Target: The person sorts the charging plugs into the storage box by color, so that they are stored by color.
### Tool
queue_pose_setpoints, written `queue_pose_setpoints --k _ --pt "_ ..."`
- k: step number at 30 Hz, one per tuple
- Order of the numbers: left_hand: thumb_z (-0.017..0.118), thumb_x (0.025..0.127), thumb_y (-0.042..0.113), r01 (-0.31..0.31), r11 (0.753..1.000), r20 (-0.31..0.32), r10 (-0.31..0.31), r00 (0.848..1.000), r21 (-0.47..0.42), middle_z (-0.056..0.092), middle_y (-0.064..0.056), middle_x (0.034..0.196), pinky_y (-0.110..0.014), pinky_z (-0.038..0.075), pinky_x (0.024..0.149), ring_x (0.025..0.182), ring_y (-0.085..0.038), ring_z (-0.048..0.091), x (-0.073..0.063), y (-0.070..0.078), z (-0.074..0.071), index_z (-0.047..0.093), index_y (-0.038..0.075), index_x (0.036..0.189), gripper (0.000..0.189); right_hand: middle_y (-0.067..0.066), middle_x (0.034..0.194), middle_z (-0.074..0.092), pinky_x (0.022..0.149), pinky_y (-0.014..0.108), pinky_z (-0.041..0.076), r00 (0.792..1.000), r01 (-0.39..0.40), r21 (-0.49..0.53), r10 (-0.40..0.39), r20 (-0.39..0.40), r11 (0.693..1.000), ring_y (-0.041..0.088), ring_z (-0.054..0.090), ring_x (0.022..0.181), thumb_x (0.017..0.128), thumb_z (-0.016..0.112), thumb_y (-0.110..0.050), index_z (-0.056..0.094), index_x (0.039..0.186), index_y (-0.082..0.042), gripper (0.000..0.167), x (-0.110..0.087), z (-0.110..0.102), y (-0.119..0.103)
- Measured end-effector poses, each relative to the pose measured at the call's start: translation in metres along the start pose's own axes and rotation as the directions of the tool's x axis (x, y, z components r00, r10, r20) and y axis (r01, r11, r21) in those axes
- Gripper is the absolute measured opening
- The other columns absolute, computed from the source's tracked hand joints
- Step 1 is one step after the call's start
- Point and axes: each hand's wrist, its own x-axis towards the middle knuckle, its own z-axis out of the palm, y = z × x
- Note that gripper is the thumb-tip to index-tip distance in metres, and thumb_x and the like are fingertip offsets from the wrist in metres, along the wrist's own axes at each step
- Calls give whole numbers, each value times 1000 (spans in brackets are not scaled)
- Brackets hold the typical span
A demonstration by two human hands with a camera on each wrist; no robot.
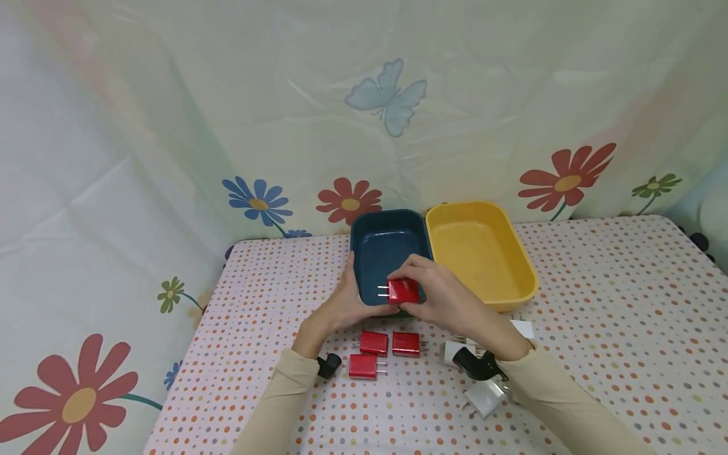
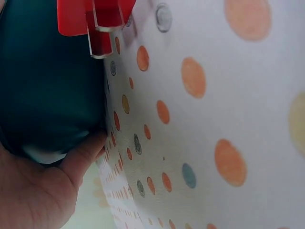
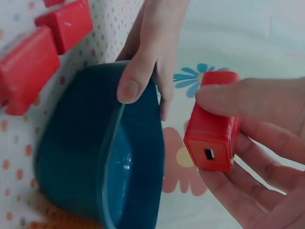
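My right hand [image 1: 446,297] pinches a red USB wall charger [image 1: 403,291] between thumb and fingers, over the near part of a dark blue bin [image 1: 392,243]. The charger's two metal prongs point left; its USB port [image 3: 208,154] faces the right wrist camera. My left hand [image 1: 344,304] grips the blue bin's near left corner, thumb along the front rim and fingers along the left side. On the table in front of the bin lie three more red chargers [image 1: 373,343], close together.
A yellow bin [image 1: 483,253] stands against the blue one on its right. Several white chargers [image 1: 485,398] lie near my right forearm, partly hidden by it. The table has a dotted cloth [image 1: 614,328], and a flowered curtain [image 1: 455,145] hangs behind it.
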Motion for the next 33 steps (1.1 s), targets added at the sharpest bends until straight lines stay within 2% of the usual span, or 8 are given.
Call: queue_pose_setpoints --k 5,12,17,23,28,33 --pt "88 81 47 -42 999 -6 42 999 -32 20 -9 168 -55 37 118 153 -28 23 2 -3 0 -16 16 165 137 14 106 65 85 41 63 998 -58 13 58 -11 998 30 66 99 77 91 3 73 118 5 44 27 17 10" --pt "88 82 45 -29 999 0 29 1000 -37 19 -10 170 -54 34 120 154 -29 23 3 -4 0 -16 14 165 137 17 108 65 85 41 62 989 -143 30 141 43 989 31 63 101 81 87 3 72 120 7 42 47 43 25" --pt "88 81 48 -7 1000 11 7 1000 -20 16 -11 172 -54 32 122 156 -30 20 3 -3 1 -16 14 166 139 16 109 65 86 41 61 980 -186 27 184 78 982 31 62 102 84 85 4 72 122 8 41 52 58 33" --pt "87 81 52 25 1000 26 -26 999 16 9 -14 173 -58 29 122 157 -34 17 2 -1 2 -16 15 166 138 17 111 64 88 41 61 959 -263 7 260 109 965 29 60 102 86 81 5 70 127 7 42 53 73 38" --pt "87 81 51 11 1000 21 -11 1000 11 9 -12 173 -57 28 123 158 -32 17 1 -2 1 -16 14 166 138 19 112 64 91 43 60 949 -300 2 298 106 954 30 60 102 87 81 6 70 126 8 41 57 78 41" --pt "87 80 53 8 1000 13 -8 1000 14 8 -12 174 -56 28 123 158 -31 16 1 -3 -1 -17 14 166 140 18 107 65 90 43 60 948 -296 6 293 122 955 29 61 98 86 80 6 72 122 9 37 62 81 44"
